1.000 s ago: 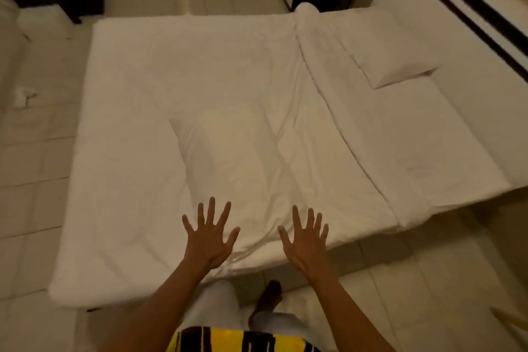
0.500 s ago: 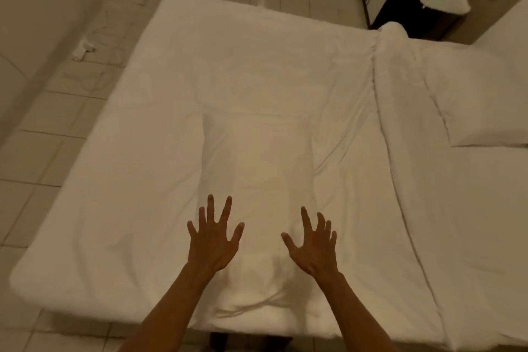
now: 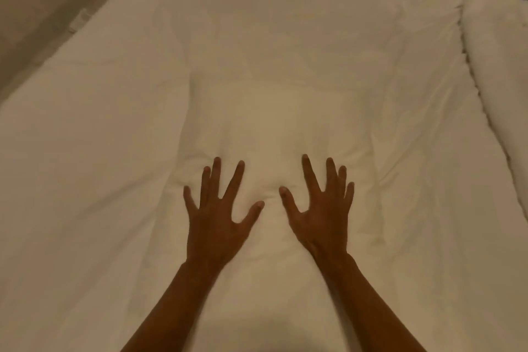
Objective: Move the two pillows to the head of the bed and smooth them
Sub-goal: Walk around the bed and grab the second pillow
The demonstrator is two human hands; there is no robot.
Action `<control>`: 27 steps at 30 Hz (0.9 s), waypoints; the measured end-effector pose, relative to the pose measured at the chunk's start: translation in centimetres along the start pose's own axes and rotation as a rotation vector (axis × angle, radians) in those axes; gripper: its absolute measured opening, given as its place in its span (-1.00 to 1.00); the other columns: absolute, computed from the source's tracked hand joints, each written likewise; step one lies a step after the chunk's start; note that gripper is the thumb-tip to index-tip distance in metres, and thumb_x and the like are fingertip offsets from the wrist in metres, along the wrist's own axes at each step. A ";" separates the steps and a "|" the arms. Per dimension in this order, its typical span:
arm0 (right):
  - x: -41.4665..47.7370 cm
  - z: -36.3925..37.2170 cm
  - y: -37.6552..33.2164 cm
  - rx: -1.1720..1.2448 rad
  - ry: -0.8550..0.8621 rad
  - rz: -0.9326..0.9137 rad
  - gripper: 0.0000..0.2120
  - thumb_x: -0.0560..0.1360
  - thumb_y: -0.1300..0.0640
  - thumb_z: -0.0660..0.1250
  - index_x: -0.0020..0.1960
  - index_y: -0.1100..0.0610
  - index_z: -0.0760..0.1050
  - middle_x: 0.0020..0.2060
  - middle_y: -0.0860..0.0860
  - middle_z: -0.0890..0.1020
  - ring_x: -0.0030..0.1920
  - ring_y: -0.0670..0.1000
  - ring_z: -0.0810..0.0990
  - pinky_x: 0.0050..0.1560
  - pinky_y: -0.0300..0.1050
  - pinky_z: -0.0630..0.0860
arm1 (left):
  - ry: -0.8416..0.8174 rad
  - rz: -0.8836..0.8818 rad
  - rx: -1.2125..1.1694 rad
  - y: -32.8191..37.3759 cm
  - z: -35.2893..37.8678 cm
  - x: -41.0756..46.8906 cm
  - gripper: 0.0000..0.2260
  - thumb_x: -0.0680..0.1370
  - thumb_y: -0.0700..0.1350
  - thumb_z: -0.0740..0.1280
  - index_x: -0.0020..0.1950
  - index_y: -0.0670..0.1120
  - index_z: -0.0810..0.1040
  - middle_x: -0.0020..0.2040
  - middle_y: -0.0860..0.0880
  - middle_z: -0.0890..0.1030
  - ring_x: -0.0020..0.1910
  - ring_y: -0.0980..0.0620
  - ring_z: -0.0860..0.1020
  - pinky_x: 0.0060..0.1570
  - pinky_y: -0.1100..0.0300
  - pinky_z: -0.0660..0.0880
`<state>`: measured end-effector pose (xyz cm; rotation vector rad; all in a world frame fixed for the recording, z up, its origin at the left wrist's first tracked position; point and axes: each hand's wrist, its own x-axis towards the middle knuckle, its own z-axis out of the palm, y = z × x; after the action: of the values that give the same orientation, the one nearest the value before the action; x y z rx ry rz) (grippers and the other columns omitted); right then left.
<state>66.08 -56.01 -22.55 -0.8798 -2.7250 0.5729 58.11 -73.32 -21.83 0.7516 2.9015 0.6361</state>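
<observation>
White bed (image 3: 85,180) fills view. 1 pillow-shaped bulge (image 3: 274,128) sits mid-bed under the cover; rolled fold (image 3: 497,66) at bed's right edge. Left hand (image 3: 217,217) and right hand (image 3: 320,214) on bulge's near end, palms down, fingers spread wide, gripping nothing.

Dim, warm yellowish light; the picture is soft and slightly blurred throughout, with wide-angle bending at the edges and faint shadows in the bedding (image 3: 285,51) folds.
</observation>
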 end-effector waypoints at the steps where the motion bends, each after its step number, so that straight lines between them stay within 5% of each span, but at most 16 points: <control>1: -0.2 0.4 0.3 0.024 0.041 -0.014 -0.29 0.53 -0.40 0.13 0.58 -0.23 -0.02 0.60 0.11 0.06 0.59 0.14 -0.13 0.54 0.24 -0.06 | 0.050 0.009 -0.010 -0.3 0.5 -0.3 -0.29 0.52 0.40 0.14 0.58 0.22 -0.04 0.62 0.01 -0.06 0.58 0.01 -0.07 0.49 -0.26 -0.03; 9: -1.9 -2.4 2.5 0.057 -0.066 0.155 -0.18 0.39 -0.55 0.15 0.55 -0.33 -0.03 0.61 0.02 -0.03 0.58 0.23 -0.12 0.52 0.31 -0.08 | -0.054 -0.151 -0.097 -1.9 -1.7 -2.0 -0.23 0.41 0.51 0.13 0.53 0.35 -0.08 0.61 0.09 -0.09 0.58 0.03 -0.11 0.45 -0.36 -0.06; 13: -3.2 -3.2 2.8 0.144 -0.111 0.257 -0.15 0.35 -0.54 0.21 0.51 -0.42 -0.11 0.60 -0.05 -0.09 0.57 0.26 -0.02 0.50 0.32 0.09 | -0.103 -0.243 -0.141 -1.7 -2.2 -2.1 -0.22 0.36 0.55 0.12 0.49 0.43 -0.13 0.61 0.15 -0.13 0.58 -0.07 -0.14 0.42 -0.41 -0.04; 21: -3.6 -2.7 0.2 0.097 -0.211 0.200 -0.02 0.21 -0.69 0.10 0.49 -0.44 -0.23 0.59 0.02 -0.26 0.55 0.32 -0.07 0.48 0.34 0.07 | -0.084 -0.247 -0.050 -0.3 -1.5 -2.4 -0.14 0.29 0.60 0.10 0.52 0.38 -0.10 0.61 0.04 -0.03 0.51 -0.18 0.12 0.30 -0.37 0.22; 24: -3.6 -1.4 0.6 -0.004 -0.192 0.199 0.00 0.24 -0.66 0.12 0.54 -0.35 -0.14 0.59 0.11 -0.10 0.48 0.36 0.14 0.40 0.34 0.21 | -0.055 -0.231 0.064 -0.2 -0.4 -2.3 -0.24 0.38 0.52 0.13 0.53 0.33 0.03 0.57 -0.04 0.10 0.42 -0.22 0.23 0.20 -0.34 0.31; 27: -3.1 0.4 0.9 -0.104 -0.139 0.187 -0.22 0.39 -0.54 0.13 0.53 -0.27 0.09 0.54 0.19 0.09 0.40 0.36 0.26 0.32 0.31 0.29 | -0.006 -0.226 0.150 0.4 0.9 -1.4 -0.45 0.49 0.34 0.26 0.46 0.28 0.29 0.46 -0.11 0.28 0.31 -0.25 0.34 0.09 -0.27 0.37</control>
<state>68.83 -57.32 -23.55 -1.1713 -2.8368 0.5505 59.70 -73.30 -22.55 0.4273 2.9931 0.3968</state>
